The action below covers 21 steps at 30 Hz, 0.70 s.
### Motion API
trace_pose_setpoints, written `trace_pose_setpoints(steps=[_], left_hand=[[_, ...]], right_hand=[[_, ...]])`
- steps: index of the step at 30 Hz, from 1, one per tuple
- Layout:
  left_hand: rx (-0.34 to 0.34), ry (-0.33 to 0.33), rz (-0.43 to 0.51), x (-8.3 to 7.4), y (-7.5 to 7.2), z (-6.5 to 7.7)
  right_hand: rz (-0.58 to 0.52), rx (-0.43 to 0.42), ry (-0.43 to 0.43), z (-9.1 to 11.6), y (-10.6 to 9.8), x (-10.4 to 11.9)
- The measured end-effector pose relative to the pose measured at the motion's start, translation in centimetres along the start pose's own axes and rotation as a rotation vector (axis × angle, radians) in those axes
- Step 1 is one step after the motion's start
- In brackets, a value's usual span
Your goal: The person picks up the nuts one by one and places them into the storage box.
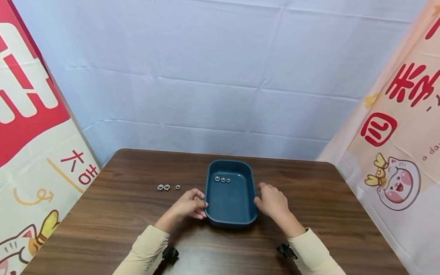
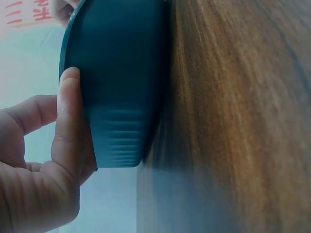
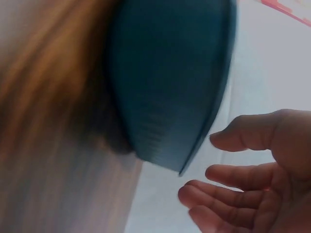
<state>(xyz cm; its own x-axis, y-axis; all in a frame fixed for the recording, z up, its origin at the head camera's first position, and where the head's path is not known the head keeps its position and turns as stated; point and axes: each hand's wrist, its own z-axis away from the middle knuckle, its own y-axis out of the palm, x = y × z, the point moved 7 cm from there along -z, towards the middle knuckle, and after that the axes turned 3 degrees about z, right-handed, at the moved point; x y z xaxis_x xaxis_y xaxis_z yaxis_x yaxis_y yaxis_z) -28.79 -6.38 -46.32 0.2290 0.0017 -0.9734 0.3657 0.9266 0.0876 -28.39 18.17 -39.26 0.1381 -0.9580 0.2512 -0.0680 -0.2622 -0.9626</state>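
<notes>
A dark blue plastic tray (image 1: pixel 231 204) stands on the table, seen from its outer side in both wrist views. Inside it, three metal hex nuts (image 1: pixel 223 179) form a row towards the far end. My left hand (image 1: pixel 191 204) pinches the tray's left rim, thumb at the edge and a finger (image 2: pixel 68 131) along the outer wall. Beside the right wall is my right hand (image 1: pixel 274 200); the right wrist view shows its thumb (image 3: pixel 248 132) near the rim and its fingers loosely extended, apart from the wall. Three more hex nuts (image 1: pixel 167 187) lie left of the tray.
The brown wood-grain table (image 1: pixel 309 191) has its far edge close behind the tray. A pale cloth backdrop (image 1: pixel 220 76) hangs beyond it, with printed banners at the left (image 1: pixel 41 152) and right (image 1: pixel 395 145).
</notes>
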Motion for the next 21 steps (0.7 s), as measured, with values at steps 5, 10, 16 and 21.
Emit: trace_pose_setpoints(steps=[5, 10, 16, 21], left_hand=[[0.018, 0.023, 0.014, 0.0, 0.3, 0.0], [0.042, 0.04, 0.027, -0.1, 0.5, 0.0], [0.056, 0.042, 0.03, -0.4, 0.6, -0.1], [0.048, 0.043, 0.018, -0.3, 0.5, -0.2]], right_hand=[[-0.127, -0.013, 0.008, 0.6, 0.7, -1.3], [-0.49, 0.089, 0.053, 0.9, 2.3, -2.2], [-0.974, 0.27, 0.152, 1.1, 4.3, -2.7], [-1.09, 0.318, 0.172, 1.3, 4.9, -2.6]])
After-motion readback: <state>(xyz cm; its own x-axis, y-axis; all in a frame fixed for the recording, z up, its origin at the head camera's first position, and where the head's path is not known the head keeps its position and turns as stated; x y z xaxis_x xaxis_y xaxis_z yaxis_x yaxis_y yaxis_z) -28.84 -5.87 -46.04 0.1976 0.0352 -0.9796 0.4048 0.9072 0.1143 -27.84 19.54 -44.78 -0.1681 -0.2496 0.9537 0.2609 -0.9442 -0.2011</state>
